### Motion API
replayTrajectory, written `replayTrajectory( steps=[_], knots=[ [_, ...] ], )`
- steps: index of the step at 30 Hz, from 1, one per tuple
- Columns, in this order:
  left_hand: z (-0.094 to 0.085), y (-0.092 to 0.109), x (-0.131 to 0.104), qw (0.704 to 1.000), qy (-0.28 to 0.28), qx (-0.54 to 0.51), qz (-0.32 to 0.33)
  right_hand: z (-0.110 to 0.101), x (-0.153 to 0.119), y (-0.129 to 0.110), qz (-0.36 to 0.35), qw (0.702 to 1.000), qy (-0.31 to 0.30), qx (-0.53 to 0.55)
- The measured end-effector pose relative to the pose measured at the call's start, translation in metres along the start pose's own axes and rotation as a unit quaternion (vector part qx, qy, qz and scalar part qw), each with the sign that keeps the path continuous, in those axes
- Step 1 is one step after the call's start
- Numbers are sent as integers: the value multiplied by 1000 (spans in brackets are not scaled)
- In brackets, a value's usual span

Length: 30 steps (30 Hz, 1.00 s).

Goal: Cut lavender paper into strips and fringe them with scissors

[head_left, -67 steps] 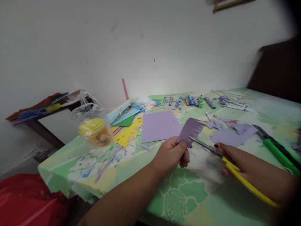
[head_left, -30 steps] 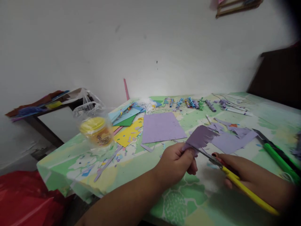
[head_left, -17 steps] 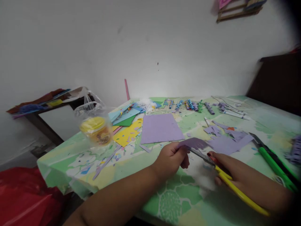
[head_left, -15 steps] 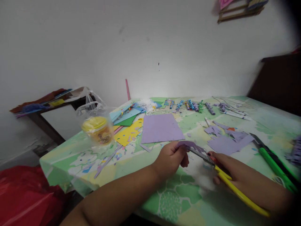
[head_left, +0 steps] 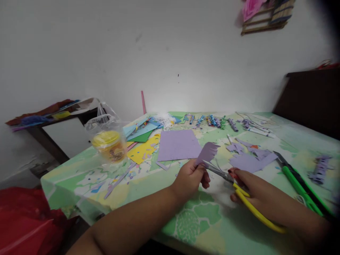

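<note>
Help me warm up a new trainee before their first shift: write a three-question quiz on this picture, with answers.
1. What does the right hand hold?
2. True or false: the yellow-lidded tub sits inside a clear plastic bag.
3. What colour is the piece of paper pinched in the left hand? A: yellow. B: purple. C: green.

Key:
1. Yellow-handled scissors.
2. True.
3. B.
</note>
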<state>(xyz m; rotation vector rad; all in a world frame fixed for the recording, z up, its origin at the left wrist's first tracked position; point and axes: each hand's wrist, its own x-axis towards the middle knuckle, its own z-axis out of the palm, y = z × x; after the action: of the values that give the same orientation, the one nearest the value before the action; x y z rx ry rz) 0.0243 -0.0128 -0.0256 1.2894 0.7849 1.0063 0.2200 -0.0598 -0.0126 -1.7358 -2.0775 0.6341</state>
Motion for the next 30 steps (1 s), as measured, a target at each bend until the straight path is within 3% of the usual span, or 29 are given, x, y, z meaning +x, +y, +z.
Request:
replayTrajectory(
  steps=[7, 24, 30],
  knots=[
    [-5, 5, -4, 996, -42, 70, 19, 1, -1, 2, -15, 999, -26, 23],
    [-7, 14, -9, 997, -83, -9, -1, 4, 3, 16, -30, 999, -26, 19],
    [-11, 15, -8, 997, -65, -23, -41, 4, 4, 23, -37, 998, -17, 43]
  ],
)
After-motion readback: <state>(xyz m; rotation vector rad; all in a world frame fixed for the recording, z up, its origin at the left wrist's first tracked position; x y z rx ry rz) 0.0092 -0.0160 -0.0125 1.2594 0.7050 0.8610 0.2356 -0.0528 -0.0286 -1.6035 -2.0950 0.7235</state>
